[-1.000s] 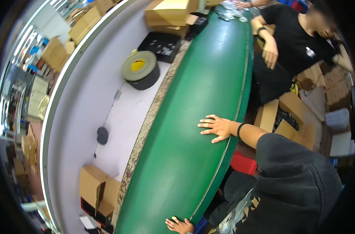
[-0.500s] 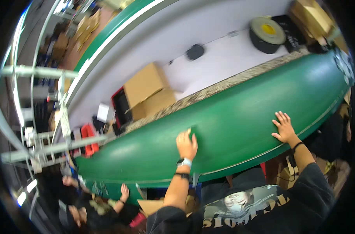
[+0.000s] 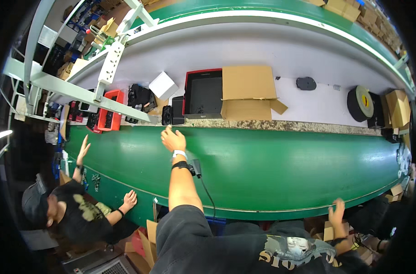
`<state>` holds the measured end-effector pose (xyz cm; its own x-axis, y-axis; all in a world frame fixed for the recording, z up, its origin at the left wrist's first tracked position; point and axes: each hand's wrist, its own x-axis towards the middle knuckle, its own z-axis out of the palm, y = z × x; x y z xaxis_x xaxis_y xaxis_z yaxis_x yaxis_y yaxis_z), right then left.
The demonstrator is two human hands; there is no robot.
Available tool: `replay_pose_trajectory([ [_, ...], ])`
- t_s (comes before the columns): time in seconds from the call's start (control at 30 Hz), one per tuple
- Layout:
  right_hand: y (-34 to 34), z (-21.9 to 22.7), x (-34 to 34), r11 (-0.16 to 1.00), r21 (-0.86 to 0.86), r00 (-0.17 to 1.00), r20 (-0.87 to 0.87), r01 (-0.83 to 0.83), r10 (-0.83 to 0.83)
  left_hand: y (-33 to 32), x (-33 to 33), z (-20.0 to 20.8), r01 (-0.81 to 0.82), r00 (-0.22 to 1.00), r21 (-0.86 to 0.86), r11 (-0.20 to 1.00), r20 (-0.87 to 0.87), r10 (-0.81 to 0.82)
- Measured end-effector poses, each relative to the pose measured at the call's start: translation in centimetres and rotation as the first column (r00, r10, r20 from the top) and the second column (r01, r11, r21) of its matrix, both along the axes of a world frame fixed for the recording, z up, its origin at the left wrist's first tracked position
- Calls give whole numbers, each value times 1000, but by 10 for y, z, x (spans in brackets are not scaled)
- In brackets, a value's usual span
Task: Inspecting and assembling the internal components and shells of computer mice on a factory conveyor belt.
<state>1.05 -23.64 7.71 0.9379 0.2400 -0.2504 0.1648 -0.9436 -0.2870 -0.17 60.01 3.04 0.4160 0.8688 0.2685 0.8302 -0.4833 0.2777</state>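
Note:
My left hand (image 3: 173, 138) reaches across the green conveyor belt (image 3: 262, 164) to its far edge, fingers loosely spread and apparently holding nothing. Just beyond its fingertips, on the ledge, stand a small black case (image 3: 166, 115) and a taller dark case (image 3: 177, 110). At my left wrist are a white band and a dark strap, with a small grey device (image 3: 197, 168) and its cable beside them. My right hand (image 3: 337, 211) is at the belt's near edge on the right, slightly blurred, fingers extended and nothing seen in it.
Along the far ledge are red bins (image 3: 110, 111), a white box (image 3: 163, 86), a black tray with red rim (image 3: 203, 93), an open cardboard box (image 3: 247, 86) and a tape roll (image 3: 361, 103). A white metal frame (image 3: 93, 98) overhangs the left. A co-worker (image 3: 75, 208) sits at left.
My view has swung leftward and levelled. My left hand has gone from mid-belt to the far edge by the small cases. My right hand has drawn back from the belt surface to its near edge.

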Motion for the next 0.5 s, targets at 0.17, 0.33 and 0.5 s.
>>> replay_pose_trajectory([
  [0.17, 36, 37, -130, 958, 12, 922, -274, 287, -273, 61, 15, -18, 10, 1000, -88, 996, 11, -9],
  [0.33, 66, 71, -158, 920, -133, 822, -417, 368, -388, 86, 0, -34, 63, 978, -170, 983, 205, -27],
  [0.5, 149, 69, -117, 977, 143, 961, -251, 156, -117, 65, -39, -17, 210, 897, -44, 977, 407, -174],
])
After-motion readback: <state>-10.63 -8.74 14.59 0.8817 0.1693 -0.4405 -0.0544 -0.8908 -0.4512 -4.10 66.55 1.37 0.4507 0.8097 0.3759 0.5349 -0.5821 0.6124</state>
